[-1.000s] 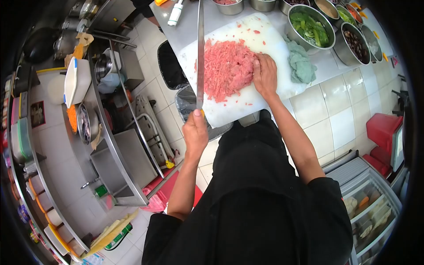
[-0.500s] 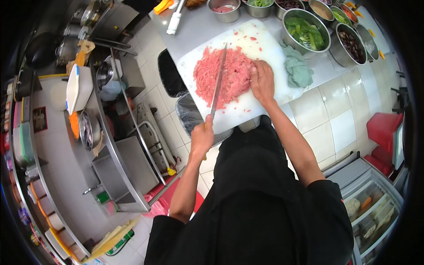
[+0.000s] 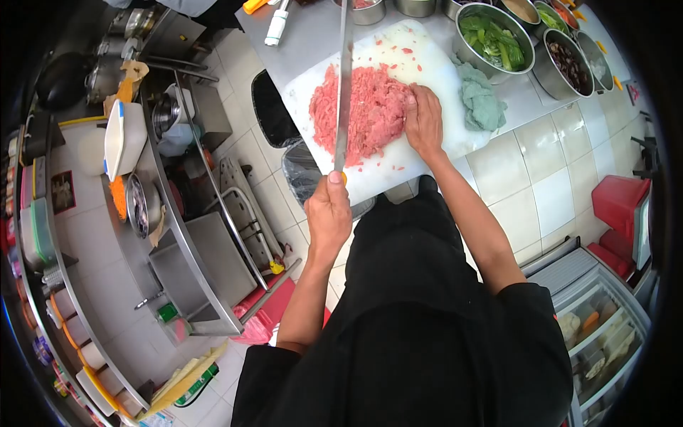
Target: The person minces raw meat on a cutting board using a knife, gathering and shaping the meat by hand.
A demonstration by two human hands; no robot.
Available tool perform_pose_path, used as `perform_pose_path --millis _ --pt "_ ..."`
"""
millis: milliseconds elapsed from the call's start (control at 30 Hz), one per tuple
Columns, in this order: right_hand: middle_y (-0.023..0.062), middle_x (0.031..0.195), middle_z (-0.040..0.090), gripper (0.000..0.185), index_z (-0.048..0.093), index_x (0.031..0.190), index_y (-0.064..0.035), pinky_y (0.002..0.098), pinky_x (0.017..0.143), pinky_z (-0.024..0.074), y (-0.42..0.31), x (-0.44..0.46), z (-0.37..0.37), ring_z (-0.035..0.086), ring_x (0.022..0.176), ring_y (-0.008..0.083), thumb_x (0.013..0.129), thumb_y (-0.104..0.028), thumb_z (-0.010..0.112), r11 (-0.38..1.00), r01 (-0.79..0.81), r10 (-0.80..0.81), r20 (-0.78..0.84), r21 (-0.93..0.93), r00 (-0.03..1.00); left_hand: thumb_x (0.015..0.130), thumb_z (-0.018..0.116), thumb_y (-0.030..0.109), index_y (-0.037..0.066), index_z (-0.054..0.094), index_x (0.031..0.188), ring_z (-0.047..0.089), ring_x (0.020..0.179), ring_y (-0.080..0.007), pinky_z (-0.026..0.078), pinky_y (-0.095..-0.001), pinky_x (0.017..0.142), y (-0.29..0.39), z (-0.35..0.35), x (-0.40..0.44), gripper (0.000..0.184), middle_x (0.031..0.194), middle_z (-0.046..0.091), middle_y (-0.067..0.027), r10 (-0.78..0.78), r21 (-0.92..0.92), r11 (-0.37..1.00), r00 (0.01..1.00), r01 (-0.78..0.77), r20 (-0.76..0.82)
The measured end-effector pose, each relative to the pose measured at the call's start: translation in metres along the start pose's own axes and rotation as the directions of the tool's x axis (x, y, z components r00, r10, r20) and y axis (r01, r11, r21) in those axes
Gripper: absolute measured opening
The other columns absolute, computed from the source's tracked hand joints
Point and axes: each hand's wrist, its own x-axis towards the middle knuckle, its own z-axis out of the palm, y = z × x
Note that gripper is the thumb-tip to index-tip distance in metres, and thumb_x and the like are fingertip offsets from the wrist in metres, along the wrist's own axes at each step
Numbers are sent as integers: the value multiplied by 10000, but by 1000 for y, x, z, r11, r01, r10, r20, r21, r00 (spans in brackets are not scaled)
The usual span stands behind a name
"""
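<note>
My left hand (image 3: 330, 208) is wrapped round the handle of a long knife (image 3: 344, 92). The blade points away from me and looks raised over the mound of minced meat (image 3: 373, 114). This pink meat lies on a white cutting board (image 3: 445, 92), with small bits scattered around it. At the mound's right edge rests my right hand (image 3: 425, 122), its fingers stretched out against the meat and holding nothing I can see. A crumpled green cloth (image 3: 480, 97) lies on the board's right side.
Metal pots, one with leafy greens (image 3: 491, 43) and one with dark pieces (image 3: 565, 64), stand at the back right. A black bin (image 3: 274, 110) is left of the counter. A steel sink (image 3: 203, 263) is farther left; a glass-topped fridge (image 3: 605, 327) is at right.
My left hand has lifted the knife, and its blade looks larger and more upright. My right hand stays at the meat's edge. Someone's clothing shows at the top left.
</note>
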Motion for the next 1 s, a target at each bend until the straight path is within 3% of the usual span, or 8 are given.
perform_pose_path --millis 67,167,367,433,467,700,833,1000 --pt "222 1245 603 399 583 1237 40 478 1079 376 2 3 0 528 1197 396 1048 -274 425 1000 -7 7 7 5 1000 1064 392 449 -45 636 890 588 582 -307 476 -438 613 -42 20 7 578 620 585 -181 154 -22 988 986 -155 -69" --pt "224 1242 603 398 583 1230 41 474 1070 382 -2 -5 2 531 1193 397 1050 -274 421 1000 -10 10 5 23 1000 1061 377 468 -71 624 861 612 768 -549 475 -535 687 -69 26 27 625 754 622 -337 -8 473 881 998 -19 54" --pt "228 1238 602 392 582 1226 44 469 1066 383 -1 -4 -2 529 1191 400 1047 -269 429 999 -27 27 6 21 1000 1065 400 430 -60 566 793 601 692 -522 464 -536 656 16 2 -2 584 667 581 -296 86 72 994 996 -84 -27" --pt "228 1241 600 394 579 1229 45 470 1066 382 4 0 3 527 1191 403 1047 -269 428 999 -24 24 -3 26 1000 1061 395 441 -75 600 842 614 723 -536 474 -552 683 -46 26 9 597 714 616 -318 124 146 983 991 -115 -53" --pt "229 1241 598 393 576 1232 45 471 1066 382 1 3 4 526 1190 404 1046 -268 428 999 -20 20 -4 33 1000 1058 389 454 -91 635 885 627 791 -552 482 -568 728 -46 27 18 623 777 631 -361 83 432 897 996 -89 33" --pt "237 1236 594 395 569 1245 49 480 1069 378 0 -3 -1 520 1195 405 1040 -262 438 999 -42 41 25 35 999 1052 423 442 -79 619 815 641 837 -535 472 -575 745 16 -1 -3 605 779 625 -361 -19 113 993 1000 18 6" --pt "237 1237 594 397 569 1246 49 478 1069 379 2 1 5 522 1193 403 1041 -264 436 999 -8 8 -9 38 1000 1051 404 467 -65 631 823 640 886 -534 464 -586 780 -68 26 29 622 823 628 -372 -75 502 864 996 39 51" --pt "237 1233 597 384 581 1231 44 475 1067 384 -2 2 -1 523 1190 406 1040 -257 439 999 -32 32 0 43 999 1058 398 453 -46 607 806 619 766 -523 476 -536 719 14 -4 4 597 733 628 -302 -36 267 963 999 26 36"
